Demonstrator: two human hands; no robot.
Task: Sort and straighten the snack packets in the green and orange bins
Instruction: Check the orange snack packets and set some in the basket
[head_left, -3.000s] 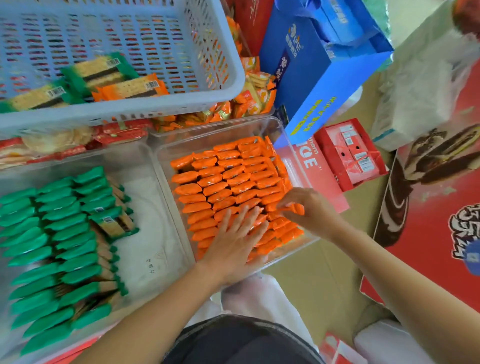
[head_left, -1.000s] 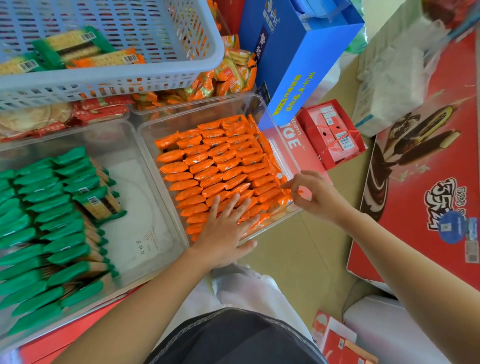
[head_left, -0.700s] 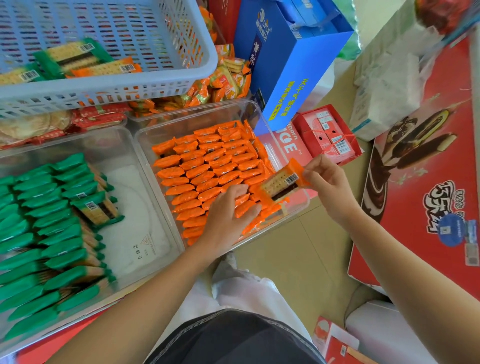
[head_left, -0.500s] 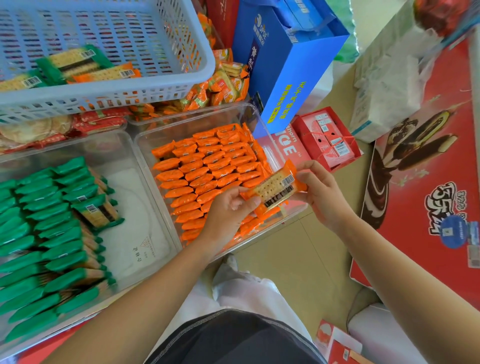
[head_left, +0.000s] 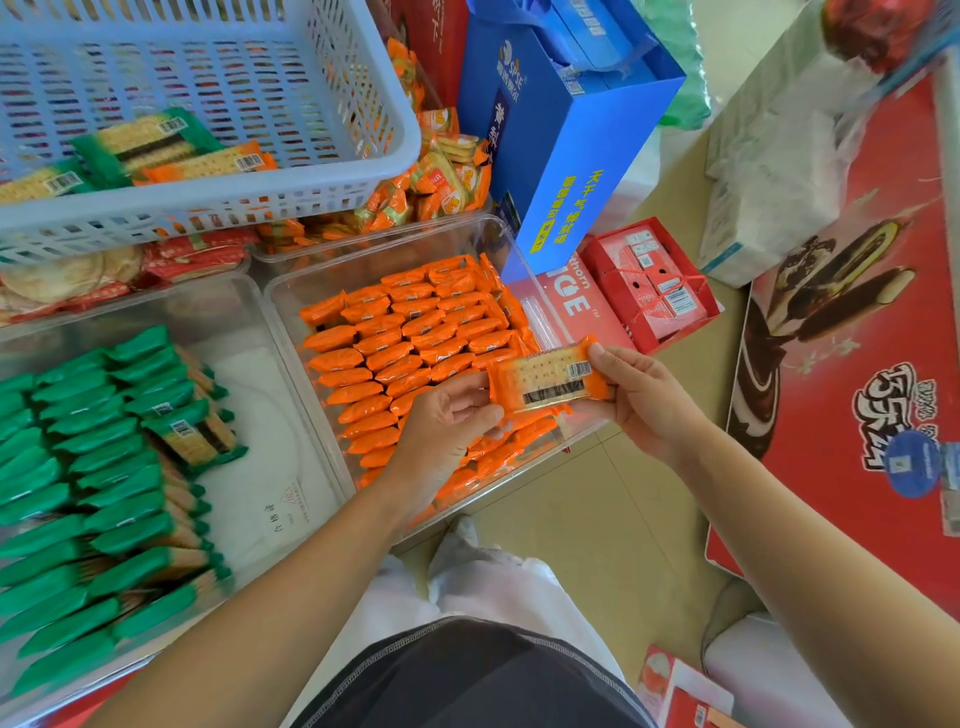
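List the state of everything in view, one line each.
Orange packet: held above the orange bin, barcode side up.
Left hand: grips packet's left end.
Right hand: holds packet's right end.
Orange bin: packed with packets on edge.
Green bin: rows on edge, one green packet lying flat.

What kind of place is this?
Likely a shop or its stockroom: clear bins full of orange cracker packets and green cracker packets, with a red snack carton nearby.

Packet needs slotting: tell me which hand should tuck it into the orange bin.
Probably the left hand: it pinches the packet directly over the bin's rows; the right hand grips from beyond its wall.
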